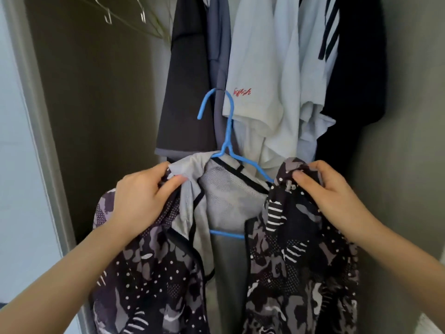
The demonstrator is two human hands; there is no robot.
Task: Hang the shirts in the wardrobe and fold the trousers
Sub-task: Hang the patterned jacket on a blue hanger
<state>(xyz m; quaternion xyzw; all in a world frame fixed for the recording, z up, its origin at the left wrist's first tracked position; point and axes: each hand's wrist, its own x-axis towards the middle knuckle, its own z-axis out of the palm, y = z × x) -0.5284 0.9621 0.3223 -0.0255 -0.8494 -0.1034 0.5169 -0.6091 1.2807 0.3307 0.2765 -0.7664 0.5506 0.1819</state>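
A patterned black, grey and white jacket (296, 268) with a grey mesh lining hangs open-fronted in front of me on a blue hanger (227, 138). The hanger's hook points up, free of any rail. My left hand (144, 198) grips the jacket's left shoulder and collar. My right hand (330, 189) pinches the right shoulder near the zip. The hanger's lower bar shows between the two front panels.
Inside the wardrobe hang a dark grey shirt (190, 92), a white T-shirt with red lettering (260, 92), pale blue shirts (310, 68) and a black garment (356, 80). Bare metal hanger hooks (108, 18) show at the upper left. The wardrobe frame (36, 131) runs down the left.
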